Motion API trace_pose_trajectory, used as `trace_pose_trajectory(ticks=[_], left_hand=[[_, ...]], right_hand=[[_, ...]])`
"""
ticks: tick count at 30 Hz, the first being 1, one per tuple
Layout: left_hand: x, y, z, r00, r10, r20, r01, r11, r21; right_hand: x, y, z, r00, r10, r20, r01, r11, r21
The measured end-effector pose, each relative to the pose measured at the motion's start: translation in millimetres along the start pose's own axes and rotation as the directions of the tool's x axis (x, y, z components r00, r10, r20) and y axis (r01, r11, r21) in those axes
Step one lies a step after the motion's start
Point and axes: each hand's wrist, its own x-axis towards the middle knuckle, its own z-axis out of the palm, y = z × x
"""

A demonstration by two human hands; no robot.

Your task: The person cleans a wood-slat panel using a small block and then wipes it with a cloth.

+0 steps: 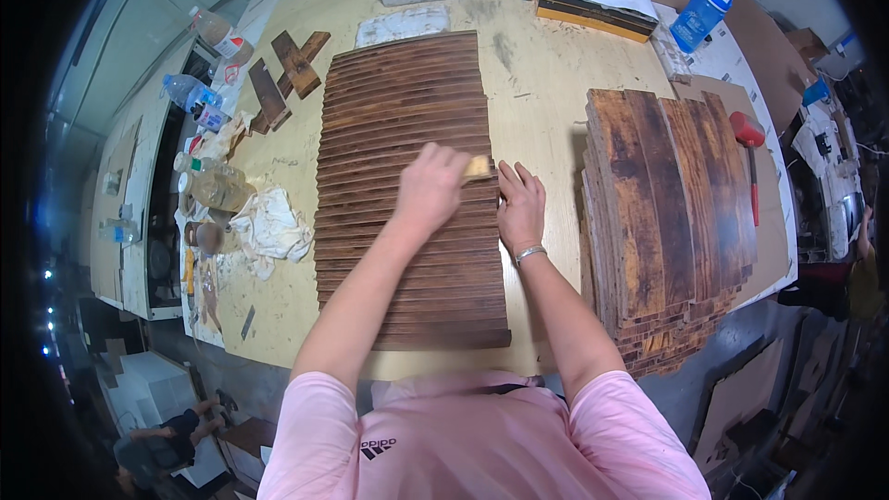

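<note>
A row of dark brown wooden strips (407, 102), packed side by side, lies across the middle of the table. Over its right half, my left hand (431, 187) is closed around a small yellow-tan block (478, 167), whose end shows beyond the fingers; its exact kind is unclear. That block sits at or just above the strips near their right ends. My right hand (520, 206) rests at the strips' right edge, fingers stretched out and touching the ends, with nothing visible in it. A metal band circles my right wrist.
A stack of stained wooden boards (662, 204) stands on the right beside a red-headed mallet (746, 130). Bottles (215, 187) and a white rag (270, 230) line the left edge. Loose wood pieces (294, 69), a cloth-topped box (593, 0) and a blue bottle (701, 16) lie farther back.
</note>
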Motion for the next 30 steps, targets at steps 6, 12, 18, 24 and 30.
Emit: trace_pose_trajectory(ticks=[6, 12, 18, 24, 30], left_hand=[[16.1, 7.3, 4.4, 0.991, 0.133, 0.031, -0.133, 0.991, -0.007], [-13.5, -41.1, -37.0, 0.996, -0.058, -0.065, 0.066, 0.989, 0.129], [-17.1, -34.0, -32.0, 0.997, -0.053, 0.051, 0.045, 0.989, 0.138], [-54.3, -72.8, -70.9, 0.941, -0.313, -0.131, 0.332, 0.930, 0.158], [-36.7, -38.8, -45.4, 0.992, -0.123, -0.032, 0.125, 0.990, 0.069]], right_hand=[[-1.0, 3.2, 0.9, 1.000, -0.017, 0.003, 0.018, 0.999, -0.032], [-2.3, 5.6, 6.3, 1.000, -0.013, 0.003, 0.013, 1.000, -0.027], [-1.3, 2.7, 4.4, 1.000, -0.018, 0.004, 0.018, 1.000, -0.007], [-2.5, 5.0, 1.0, 0.999, -0.012, -0.032, 0.012, 1.000, 0.013], [-1.2, 7.1, 10.1, 0.999, -0.034, -0.022, 0.034, 0.999, -0.013]])
